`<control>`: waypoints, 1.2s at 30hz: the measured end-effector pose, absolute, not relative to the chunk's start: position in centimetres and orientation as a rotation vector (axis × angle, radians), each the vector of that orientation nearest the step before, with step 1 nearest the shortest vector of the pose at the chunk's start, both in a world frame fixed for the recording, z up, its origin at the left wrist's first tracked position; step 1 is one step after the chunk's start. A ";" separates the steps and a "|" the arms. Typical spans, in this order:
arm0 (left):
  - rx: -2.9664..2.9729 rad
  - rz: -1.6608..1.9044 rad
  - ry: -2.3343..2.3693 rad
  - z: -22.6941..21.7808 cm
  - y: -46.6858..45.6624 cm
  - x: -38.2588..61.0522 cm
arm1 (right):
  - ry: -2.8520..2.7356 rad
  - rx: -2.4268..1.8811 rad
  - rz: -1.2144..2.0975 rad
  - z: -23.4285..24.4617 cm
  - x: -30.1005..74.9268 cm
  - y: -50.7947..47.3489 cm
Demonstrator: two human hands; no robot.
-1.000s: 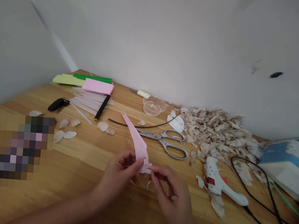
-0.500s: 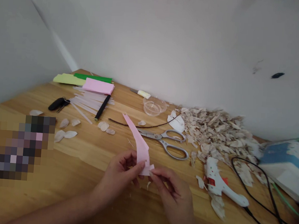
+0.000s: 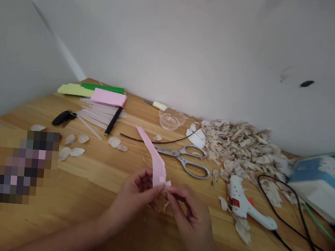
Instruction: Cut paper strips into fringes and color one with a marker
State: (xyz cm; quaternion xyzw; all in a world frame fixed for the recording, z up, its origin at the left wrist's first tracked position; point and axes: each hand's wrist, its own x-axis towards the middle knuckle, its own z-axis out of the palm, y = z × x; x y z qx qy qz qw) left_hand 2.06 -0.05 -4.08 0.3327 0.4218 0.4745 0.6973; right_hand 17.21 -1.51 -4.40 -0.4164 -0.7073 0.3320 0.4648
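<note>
Pale wooden table (image 3: 72, 184) meets a white wall (image 3: 191, 46) in a corner, with a heap of thin, pale shavings (image 3: 241, 146) along its far edge. Just above the wood, the left hand (image 3: 137, 189) and right hand (image 3: 189, 214) hold the lower end of a long pink paper strip (image 3: 155, 155) between them, their fingers (image 3: 161, 187) closed narrowly on it. Its tapered upper end rises free, just beside the blades of steel scissors (image 3: 179, 152). Thin paper like this could crease or tear if the pinch tightens or the hands pull unevenly, and the small tab (image 3: 166, 183) at its lower end looks especially easy to bend or rip. To the right, a careless reach could snag the black cable (image 3: 302, 217) and drag the white glue gun (image 3: 245, 203) through the shavings.
</note>
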 end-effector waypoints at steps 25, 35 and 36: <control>0.777 1.043 0.945 -4.4 0.1 2.0 | -1.426 -1.206 1.209 -5.0 17.5 -0.9; 0.699 0.961 0.881 -4.6 0.3 2.0 | -1.495 -1.280 1.120 -4.7 17.5 -1.0; 0.669 0.934 0.859 -4.7 0.3 2.0 | -1.510 -1.277 1.121 -4.6 17.5 -1.0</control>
